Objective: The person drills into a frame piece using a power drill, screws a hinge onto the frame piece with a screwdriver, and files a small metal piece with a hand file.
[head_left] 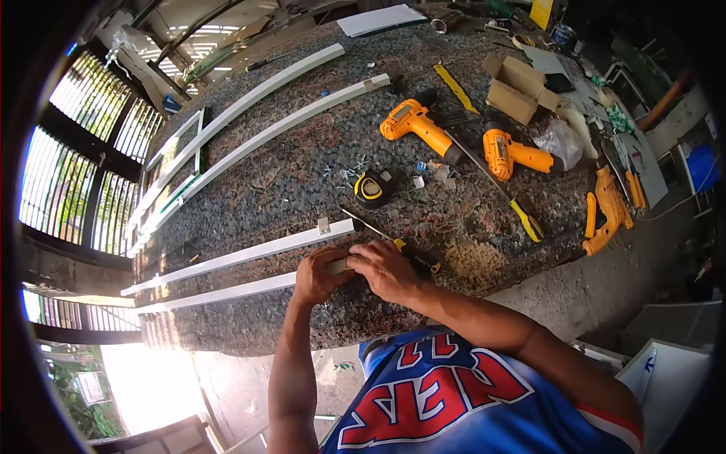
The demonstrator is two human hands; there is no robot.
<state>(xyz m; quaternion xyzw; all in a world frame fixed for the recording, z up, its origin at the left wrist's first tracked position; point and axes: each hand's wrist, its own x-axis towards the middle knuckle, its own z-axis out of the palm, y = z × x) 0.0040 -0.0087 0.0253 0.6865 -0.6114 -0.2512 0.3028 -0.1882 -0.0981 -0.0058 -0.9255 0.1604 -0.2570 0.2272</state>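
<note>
Near the table's front edge, my left hand [321,274] is closed around the right end of the nearer white bar [219,293]. My right hand [380,268] is closed at the same end, its fingers meeting the left hand's; a small part of the end shows between them. A second white bar [249,253] lies just behind, with a small metal piece [324,225] on it near its right end. A screwdriver [414,256] with a black and yellow handle lies just beyond my right hand. Behind it sits a yellow and black tape measure [370,189], with loose screws [355,168] beside it.
Two orange drills [417,127] [514,153] stand right of centre, near a long yellow screwdriver [527,221]. An orange tool [609,212] lies at the right edge. Farther back are an open cardboard box [516,89], a yellow strip [456,88] and a white frame [227,121].
</note>
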